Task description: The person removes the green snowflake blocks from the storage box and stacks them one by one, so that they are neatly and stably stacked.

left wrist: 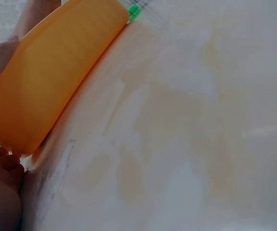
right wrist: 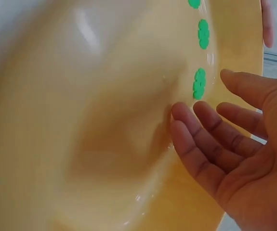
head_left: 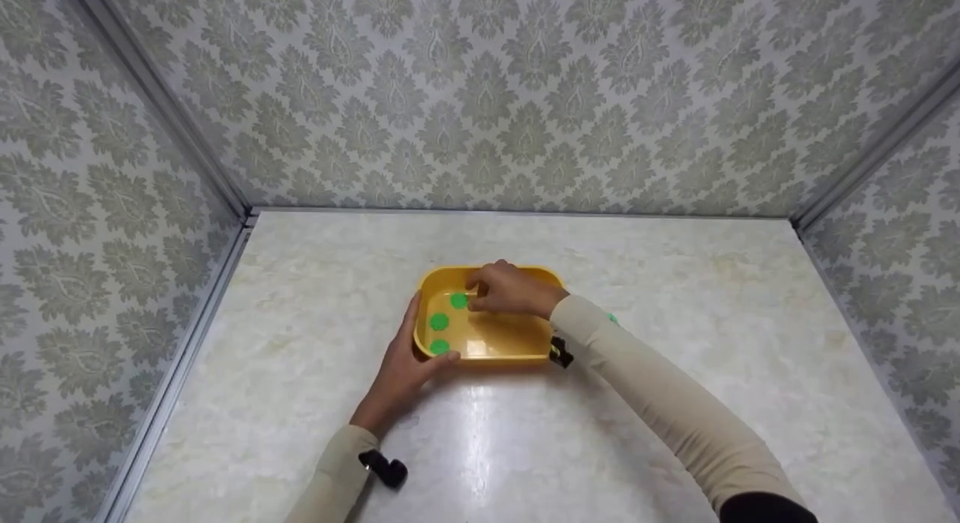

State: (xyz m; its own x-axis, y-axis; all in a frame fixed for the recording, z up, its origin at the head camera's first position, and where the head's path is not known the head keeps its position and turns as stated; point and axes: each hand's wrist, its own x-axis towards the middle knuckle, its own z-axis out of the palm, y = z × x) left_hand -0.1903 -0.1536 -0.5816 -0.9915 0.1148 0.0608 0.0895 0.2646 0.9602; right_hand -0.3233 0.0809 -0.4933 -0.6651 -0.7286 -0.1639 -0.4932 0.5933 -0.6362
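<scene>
A yellow plastic tub (head_left: pixel 510 343) sits on the table, three flat green flower-shaped pieces lined up along the left end of its floor. One green piece (right wrist: pixel 199 83) is closest to my right fingertips. My left hand (head_left: pixel 401 365) grips the tub's left end, thumb over the near rim, fingers against the outer wall; some of them show curled by the tub's corner in the left wrist view. Inside the tub, my right hand (head_left: pixel 514 289) reaches over the floor. Its fingers (right wrist: pixel 208 139) are loosely bent, thumb apart, and nothing is between them.
Past the tub's right end, a bit of green (head_left: pixel 613 318) shows on the table, mostly hidden by the right sleeve (head_left: pixel 660 388). The pale marbled table (head_left: pixel 300 298) is enclosed by patterned walls (head_left: pixel 487 95) at the back and both sides.
</scene>
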